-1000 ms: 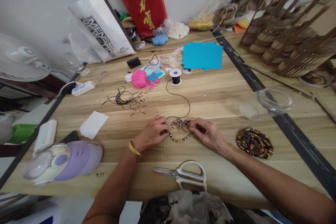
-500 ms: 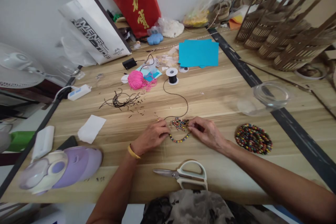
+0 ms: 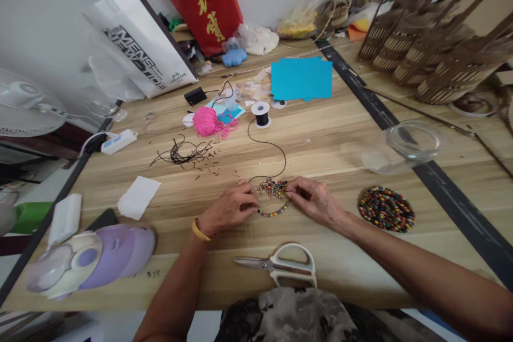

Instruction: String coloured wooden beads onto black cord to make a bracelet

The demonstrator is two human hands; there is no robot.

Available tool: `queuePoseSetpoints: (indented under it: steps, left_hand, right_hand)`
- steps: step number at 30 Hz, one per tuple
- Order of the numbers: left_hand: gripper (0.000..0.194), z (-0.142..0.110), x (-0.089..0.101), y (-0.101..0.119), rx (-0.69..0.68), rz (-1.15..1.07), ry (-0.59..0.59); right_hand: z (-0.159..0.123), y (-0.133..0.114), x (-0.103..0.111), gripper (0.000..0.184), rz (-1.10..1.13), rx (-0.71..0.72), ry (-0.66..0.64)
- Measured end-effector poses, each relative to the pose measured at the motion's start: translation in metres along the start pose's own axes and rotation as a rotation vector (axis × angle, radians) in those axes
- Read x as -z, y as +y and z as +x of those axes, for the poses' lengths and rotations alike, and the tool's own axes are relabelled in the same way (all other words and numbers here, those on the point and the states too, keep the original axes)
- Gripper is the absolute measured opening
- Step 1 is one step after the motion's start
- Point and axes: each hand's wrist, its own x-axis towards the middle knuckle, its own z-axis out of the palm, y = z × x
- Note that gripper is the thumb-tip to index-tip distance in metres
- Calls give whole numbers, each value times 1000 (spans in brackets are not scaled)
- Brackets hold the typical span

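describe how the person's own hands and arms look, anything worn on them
Both hands are gloveless, and the forearms show no sleeves. The left hand has a yellow band around its wrist and a small glint on one finger that may be a ring. The right hand shows no band or ring. No markings or cables can be made out on either arm.

A craft workspace — beads (image 3: pixel 387 209), yarn (image 3: pixel 206 121), cord spool (image 3: pixel 261 114), scissors (image 3: pixel 276 264).

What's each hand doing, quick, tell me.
Left hand: pinched closed at one end of the beaded strand.
Right hand: pinched closed at its other end.
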Motion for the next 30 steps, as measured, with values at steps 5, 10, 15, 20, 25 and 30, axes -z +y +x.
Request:
queuePoseSetpoints:
  steps: [5,10,15,20,25,30]
  left_hand:
    - [14,-1,2,0,-2,-63,3]
    - [12,-1,4,3,6,-83,-33]
    - [11,1,1,3,-4,-71,-53]
    - [11,3,-3,2,-24,-49,-43]
    - [12,4,-5,4,-18,-19,-27]
    - [9,5,-5,6,-11,-1,5]
  right_hand:
    - [0,1,0,8,0,12,9]
    - [0,1,0,7,1,-2,1]
    - [-1,2,-1,7,-12,-6,-1]
    - [-1,3,-1,8,-11,-12,-1]
    - [0,1,-1,9,-10,0,1]
    - [1,-1,0,9,8,-5,3]
